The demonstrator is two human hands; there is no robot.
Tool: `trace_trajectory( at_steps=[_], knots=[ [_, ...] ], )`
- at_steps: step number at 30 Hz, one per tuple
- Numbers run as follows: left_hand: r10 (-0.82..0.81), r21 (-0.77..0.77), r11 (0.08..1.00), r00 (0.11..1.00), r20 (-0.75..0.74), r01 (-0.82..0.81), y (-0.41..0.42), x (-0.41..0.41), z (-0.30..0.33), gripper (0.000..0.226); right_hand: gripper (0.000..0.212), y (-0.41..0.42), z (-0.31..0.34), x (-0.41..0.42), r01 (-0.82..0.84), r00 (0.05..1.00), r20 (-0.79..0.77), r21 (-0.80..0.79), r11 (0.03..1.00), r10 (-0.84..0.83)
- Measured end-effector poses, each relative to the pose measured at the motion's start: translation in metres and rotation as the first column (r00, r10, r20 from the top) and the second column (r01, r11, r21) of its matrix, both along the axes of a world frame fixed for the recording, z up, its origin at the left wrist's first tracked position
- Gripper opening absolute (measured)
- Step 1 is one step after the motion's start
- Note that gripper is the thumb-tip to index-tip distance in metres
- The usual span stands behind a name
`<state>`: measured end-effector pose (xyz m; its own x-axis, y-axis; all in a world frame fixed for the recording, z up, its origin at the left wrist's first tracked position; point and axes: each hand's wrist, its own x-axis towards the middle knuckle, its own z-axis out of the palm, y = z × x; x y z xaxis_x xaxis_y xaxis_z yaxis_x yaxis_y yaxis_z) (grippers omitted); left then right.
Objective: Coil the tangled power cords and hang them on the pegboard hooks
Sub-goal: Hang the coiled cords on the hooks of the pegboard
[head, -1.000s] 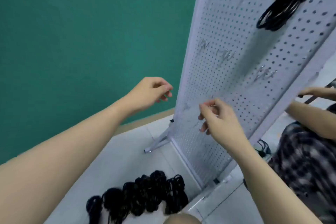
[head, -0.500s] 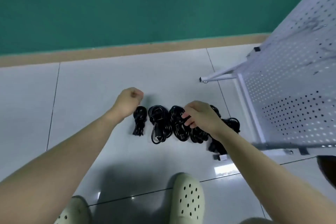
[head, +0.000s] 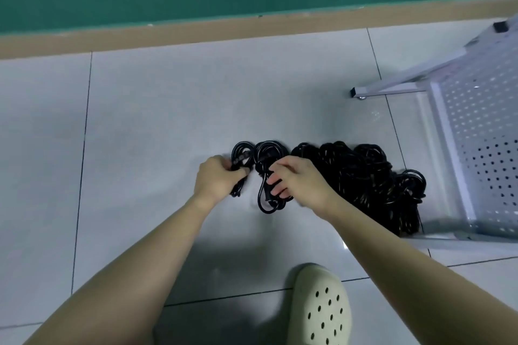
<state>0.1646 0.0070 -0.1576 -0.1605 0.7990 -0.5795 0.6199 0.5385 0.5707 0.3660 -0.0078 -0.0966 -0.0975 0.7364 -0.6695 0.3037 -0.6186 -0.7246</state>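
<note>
Both hands dropped onto cords, left hand (head: 217, 180) gripping, right hand (head: 300, 180) gripping

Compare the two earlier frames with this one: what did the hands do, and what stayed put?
Both hands dropped from the pegboard to the floor. The left hand now grips the leftmost cord bundle; the right hand has shifted left and holds the next bundle. The remaining cord pile and the pegboard stand are unmoved.
</note>
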Motion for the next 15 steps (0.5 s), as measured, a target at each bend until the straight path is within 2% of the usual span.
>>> trace_trajectory(
  at_steps=[3, 7, 9, 11, 13, 15],
  knots=[
    [0.042, 0.013, 0.999, 0.998, 0.037, -0.042, -0.009, -0.005, 0.005, 0.033, 0.016, 0.003, 0.001, -0.007, 0.022, 1.0, -0.007, -0.005, 1.0, -0.022],
    [0.138, -0.066, 0.99, 0.976, 0.17, -0.129, -0.038, -0.011, 0.013, 0.028, 0.022, -0.009, 0.0, -0.022, -0.045, 0.999, 0.003, -0.066, 0.997, 0.045],
    [0.241, -0.085, 0.97, 0.928, 0.284, -0.226, -0.054, -0.017, 0.017, 0.029, 0.029, -0.022, -0.004, -0.03, -0.108, 0.993, 0.031, -0.119, 0.987, 0.113],
    [0.322, -0.118, 0.947, 0.862, 0.392, -0.3, -0.064, -0.018, 0.027, 0.02, 0.037, -0.035, -0.007, -0.036, -0.12, 0.989, 0.067, -0.136, 0.983, 0.13],
    [0.317, -0.096, 0.947, 0.842, 0.436, -0.307, -0.074, -0.014, 0.039, 0.016, 0.037, -0.045, -0.003, -0.042, -0.079, 0.995, 0.054, -0.106, 0.991, 0.085],
    [0.275, -0.012, 0.953, 0.852, 0.446, -0.301, -0.082, -0.007, 0.051, 0.013, 0.029, -0.053, 0.011, -0.046, -0.015, 1.0, -0.013, -0.05, 0.999, 0.014]
  ],
)
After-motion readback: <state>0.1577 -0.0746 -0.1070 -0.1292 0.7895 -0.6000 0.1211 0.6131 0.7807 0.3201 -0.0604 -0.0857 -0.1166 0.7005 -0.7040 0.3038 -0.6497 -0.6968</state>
